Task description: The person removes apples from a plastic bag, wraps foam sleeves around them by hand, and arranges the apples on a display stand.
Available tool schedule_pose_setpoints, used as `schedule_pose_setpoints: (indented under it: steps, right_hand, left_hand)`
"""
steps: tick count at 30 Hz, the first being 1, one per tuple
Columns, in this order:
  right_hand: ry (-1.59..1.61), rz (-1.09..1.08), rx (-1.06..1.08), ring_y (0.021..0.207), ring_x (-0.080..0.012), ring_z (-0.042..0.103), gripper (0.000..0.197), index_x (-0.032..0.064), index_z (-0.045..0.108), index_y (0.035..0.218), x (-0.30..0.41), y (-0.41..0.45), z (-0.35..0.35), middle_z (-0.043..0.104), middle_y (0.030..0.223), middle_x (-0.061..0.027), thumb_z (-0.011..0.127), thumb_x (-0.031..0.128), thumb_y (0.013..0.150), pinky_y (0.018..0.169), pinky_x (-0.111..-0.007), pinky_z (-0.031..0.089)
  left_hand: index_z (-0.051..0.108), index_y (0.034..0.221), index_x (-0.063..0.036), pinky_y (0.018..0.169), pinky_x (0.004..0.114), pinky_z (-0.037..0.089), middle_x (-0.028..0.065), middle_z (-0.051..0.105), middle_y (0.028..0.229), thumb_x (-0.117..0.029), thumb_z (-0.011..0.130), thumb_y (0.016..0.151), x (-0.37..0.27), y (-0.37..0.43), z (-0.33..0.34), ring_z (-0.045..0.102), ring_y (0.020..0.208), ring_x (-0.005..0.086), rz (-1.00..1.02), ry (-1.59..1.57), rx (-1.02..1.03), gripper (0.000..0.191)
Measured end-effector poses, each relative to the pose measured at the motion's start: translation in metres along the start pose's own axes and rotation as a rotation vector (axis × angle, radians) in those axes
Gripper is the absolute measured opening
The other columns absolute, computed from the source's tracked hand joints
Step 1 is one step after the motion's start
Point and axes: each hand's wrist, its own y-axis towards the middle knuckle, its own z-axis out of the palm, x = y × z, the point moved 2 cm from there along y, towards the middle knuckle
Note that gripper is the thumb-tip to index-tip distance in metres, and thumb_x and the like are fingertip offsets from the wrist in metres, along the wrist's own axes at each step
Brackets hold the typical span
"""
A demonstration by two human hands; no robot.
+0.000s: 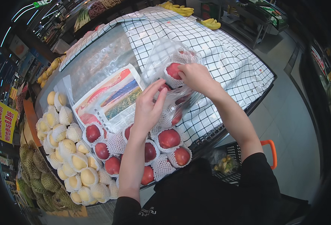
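Note:
My right hand [197, 77] has its fingers on a smooth red fruit [172, 70] in a white foam net. That fruit is at a clear plastic bag [154, 60], which lies on the checked cloth [227, 59]. More netted red fruit [177, 116] shows through the film. My left hand [150, 105] is beside the bag's left side, thumb and fingers apart, with nothing visibly gripped. Its fingertips are close to another red fruit [164, 87]; contact is unclear. Below, several loose red fruits [169, 138] in foam nets lie along the stand's near edge, partly behind my left forearm.
Pale yellow fruits [78, 161] in foam nets are heaped at left, with durians [38, 180] beyond them. A printed sheet [117, 97] lies on the grey stand top [103, 53]. Bananas [179, 9] sit at the far edge. A black basket [233, 150] with an orange handle [272, 153] stands below right.

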Motion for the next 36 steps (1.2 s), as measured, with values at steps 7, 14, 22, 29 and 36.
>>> schedule_pose_setpoints:
  steps: [7, 14, 22, 29, 36]
  right_hand:
    - [-0.149, 0.115, -0.024, 0.077, -0.0345, 0.066, 0.013, 0.0046, 0.064, 0.090, -0.039, 0.002, -0.015, 0.068, 0.081, -0.0155, 0.059, 0.016, 0.086, 0.067, -0.046, 0.053]
    - [0.028, -0.133, -0.182, 0.087, -0.0296, 0.065, 0.027, 0.0070, 0.066, 0.105, -0.039, -0.009, -0.002, 0.070, 0.095, -0.0090, 0.065, 0.007, 0.078, 0.074, -0.040, 0.054]
    - [0.350, -0.012, -0.197, 0.093, -0.0339, 0.066, 0.038, 0.0009, 0.064, 0.116, -0.054, -0.008, 0.009, 0.070, 0.096, -0.0164, 0.060, 0.005, 0.078, 0.079, -0.041, 0.054]
    - [0.673, 0.123, -0.227, 0.093, -0.0318, 0.070, 0.041, -0.0014, 0.061, 0.123, -0.062, -0.013, 0.024, 0.070, 0.103, -0.0213, 0.058, 0.003, 0.082, 0.082, -0.037, 0.055]
    - [0.720, 0.133, -0.242, 0.087, -0.0262, 0.072, 0.040, -0.0014, 0.061, 0.123, -0.067, -0.012, 0.030, 0.071, 0.102, -0.0198, 0.060, 0.005, 0.084, 0.078, -0.033, 0.055]
  left_hand:
    - [0.058, 0.126, 0.0072, 0.097, 0.041, 0.047, 0.0273, 0.064, 0.117, -0.036, 0.073, 0.082, 0.029, 0.085, 0.055, 0.062, 0.110, 0.0397, -0.084, 0.285, 0.212, 0.064]
    - [0.034, 0.147, 0.0012, 0.101, 0.042, 0.045, 0.0257, 0.052, 0.129, -0.043, 0.084, 0.063, 0.061, 0.091, 0.068, 0.052, 0.121, 0.0398, -0.139, 0.622, 0.417, 0.107]
    - [0.026, 0.151, -0.0004, 0.103, 0.040, 0.042, 0.0233, 0.050, 0.132, -0.029, 0.084, 0.060, 0.064, 0.096, 0.072, 0.051, 0.122, 0.0385, 0.106, 0.663, 0.426, 0.111]
    - [0.028, 0.152, -0.0073, 0.096, 0.041, 0.047, 0.0208, 0.053, 0.123, -0.030, 0.081, 0.062, 0.062, 0.098, 0.083, 0.054, 0.114, 0.0375, 0.037, 0.663, 0.419, 0.107]
    - [0.030, 0.151, -0.0090, 0.093, 0.042, 0.048, 0.0188, 0.056, 0.115, -0.029, 0.080, 0.062, 0.057, 0.099, 0.079, 0.056, 0.110, 0.0368, 0.078, 0.669, 0.363, 0.104]
